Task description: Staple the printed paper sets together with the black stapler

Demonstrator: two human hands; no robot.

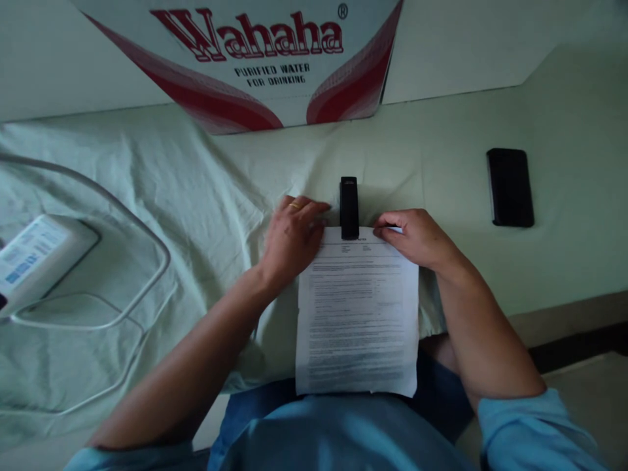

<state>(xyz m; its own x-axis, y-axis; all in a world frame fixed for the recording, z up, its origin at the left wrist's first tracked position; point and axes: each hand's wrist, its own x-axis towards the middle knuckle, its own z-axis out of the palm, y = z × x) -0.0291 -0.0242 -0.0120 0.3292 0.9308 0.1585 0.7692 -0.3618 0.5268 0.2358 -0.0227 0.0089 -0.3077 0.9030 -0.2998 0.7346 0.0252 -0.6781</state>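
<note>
Pressing flat: left hand open on printed sheet far-left corner; right hand pinching far-right corner. Black stapler between both, over far edge, long axis near-to-far, roughly equidistant.

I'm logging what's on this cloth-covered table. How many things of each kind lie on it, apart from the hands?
Printed paper sheets: 1
Black stapler: 1
Black phone: 1
White power adapter with cable: 1
Wahaha cardboard box: 1
Total: 5
</note>
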